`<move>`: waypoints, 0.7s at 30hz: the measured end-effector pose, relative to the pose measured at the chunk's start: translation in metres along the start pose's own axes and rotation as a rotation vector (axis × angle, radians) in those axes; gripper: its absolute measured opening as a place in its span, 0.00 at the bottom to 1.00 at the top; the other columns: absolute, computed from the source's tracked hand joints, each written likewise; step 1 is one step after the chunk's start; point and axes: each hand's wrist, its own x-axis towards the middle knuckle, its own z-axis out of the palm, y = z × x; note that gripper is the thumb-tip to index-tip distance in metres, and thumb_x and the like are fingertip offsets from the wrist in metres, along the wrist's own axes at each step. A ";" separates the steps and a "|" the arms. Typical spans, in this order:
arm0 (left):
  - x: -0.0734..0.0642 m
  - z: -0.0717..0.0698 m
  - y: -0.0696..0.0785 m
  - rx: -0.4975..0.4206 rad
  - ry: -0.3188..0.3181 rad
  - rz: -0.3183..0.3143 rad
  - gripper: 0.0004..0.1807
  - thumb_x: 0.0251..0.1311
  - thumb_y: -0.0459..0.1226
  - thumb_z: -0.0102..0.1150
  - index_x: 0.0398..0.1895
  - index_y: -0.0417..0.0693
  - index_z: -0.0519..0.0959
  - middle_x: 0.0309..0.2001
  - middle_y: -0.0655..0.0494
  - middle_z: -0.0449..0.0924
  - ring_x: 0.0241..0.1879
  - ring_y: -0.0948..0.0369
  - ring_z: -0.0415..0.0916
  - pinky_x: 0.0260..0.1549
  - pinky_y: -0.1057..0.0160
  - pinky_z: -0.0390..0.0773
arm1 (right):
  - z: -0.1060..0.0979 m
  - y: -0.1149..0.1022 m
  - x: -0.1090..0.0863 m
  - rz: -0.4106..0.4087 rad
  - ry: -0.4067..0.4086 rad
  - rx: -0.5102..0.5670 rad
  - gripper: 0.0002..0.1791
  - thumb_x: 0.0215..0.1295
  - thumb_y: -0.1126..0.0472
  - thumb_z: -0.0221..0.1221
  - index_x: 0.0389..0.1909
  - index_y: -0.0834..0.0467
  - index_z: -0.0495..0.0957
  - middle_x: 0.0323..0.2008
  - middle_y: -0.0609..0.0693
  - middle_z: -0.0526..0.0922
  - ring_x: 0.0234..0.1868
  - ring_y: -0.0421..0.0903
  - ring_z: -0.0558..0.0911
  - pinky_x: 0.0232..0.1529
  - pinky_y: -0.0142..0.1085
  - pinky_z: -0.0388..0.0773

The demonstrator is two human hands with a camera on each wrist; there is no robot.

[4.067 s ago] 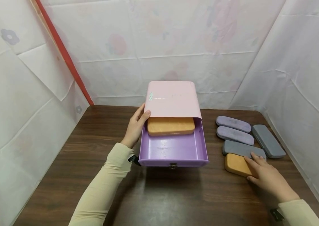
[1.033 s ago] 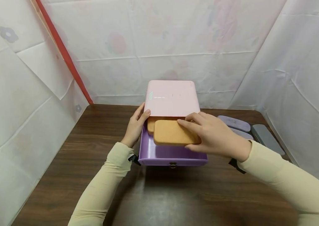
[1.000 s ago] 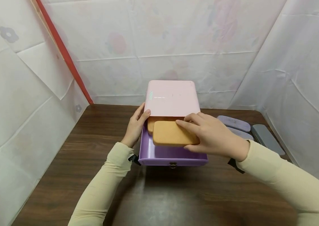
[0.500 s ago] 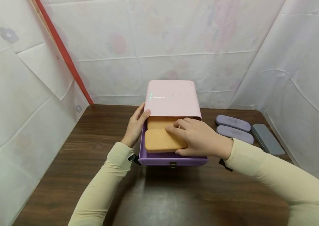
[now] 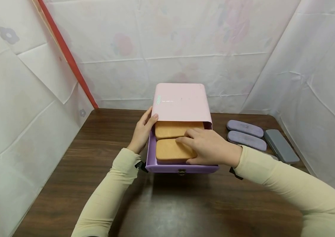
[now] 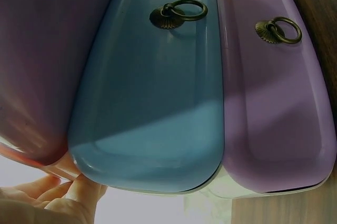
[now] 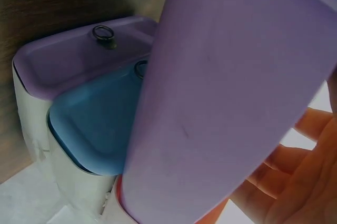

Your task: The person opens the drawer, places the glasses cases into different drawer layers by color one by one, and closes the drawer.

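A small drawer cabinet (image 5: pixel 182 102) with a pink top stands mid-table, its purple top drawer (image 5: pixel 167 169) pulled out. Inside lie two orange glasses cases: the rear glasses case (image 5: pixel 167 130) reaches partly under the pink top, and the front glasses case (image 5: pixel 170 149) lies before it. My right hand (image 5: pixel 210 146) grips the front case by its right end, thumb at the near side and fingertips on top. In the right wrist view my fingers (image 7: pixel 295 182) show beyond the drawer's wall. My left hand (image 5: pixel 140 133) rests along the cabinet's left side, thumb at the pink front edge.
Below the open drawer, the left wrist view shows a blue drawer (image 6: pixel 152 98) and a purple drawer (image 6: pixel 279 103), both closed with ring pulls. At the right lie two lavender glasses cases (image 5: pixel 245 140) and a grey case (image 5: pixel 281 146); another grey case is mostly hidden by my right sleeve.
My right hand picked up the orange glasses case from the right, brought it left over the drawer, and has lowered it in front of the other orange case. My left hand stays put.
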 end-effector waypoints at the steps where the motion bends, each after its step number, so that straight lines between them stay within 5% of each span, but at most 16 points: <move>1: 0.000 0.000 0.000 0.001 -0.001 0.001 0.34 0.68 0.51 0.54 0.76 0.61 0.59 0.73 0.53 0.62 0.68 0.57 0.64 0.69 0.55 0.64 | 0.000 0.000 0.000 0.003 -0.003 -0.001 0.35 0.45 0.44 0.74 0.56 0.51 0.78 0.38 0.47 0.77 0.29 0.42 0.74 0.26 0.36 0.75; 12: -0.001 0.001 0.001 0.017 0.003 0.004 0.34 0.68 0.51 0.54 0.76 0.60 0.59 0.74 0.54 0.62 0.69 0.58 0.63 0.70 0.55 0.62 | 0.005 0.004 0.001 0.060 -0.043 0.002 0.37 0.46 0.41 0.73 0.58 0.52 0.77 0.39 0.47 0.77 0.33 0.43 0.76 0.28 0.37 0.76; 21: -0.001 0.001 0.000 0.012 0.002 0.012 0.34 0.68 0.51 0.54 0.76 0.59 0.58 0.73 0.53 0.62 0.69 0.57 0.63 0.69 0.55 0.63 | 0.009 0.000 0.001 0.054 -0.002 -0.029 0.38 0.41 0.41 0.76 0.54 0.52 0.76 0.37 0.47 0.75 0.34 0.45 0.77 0.28 0.38 0.78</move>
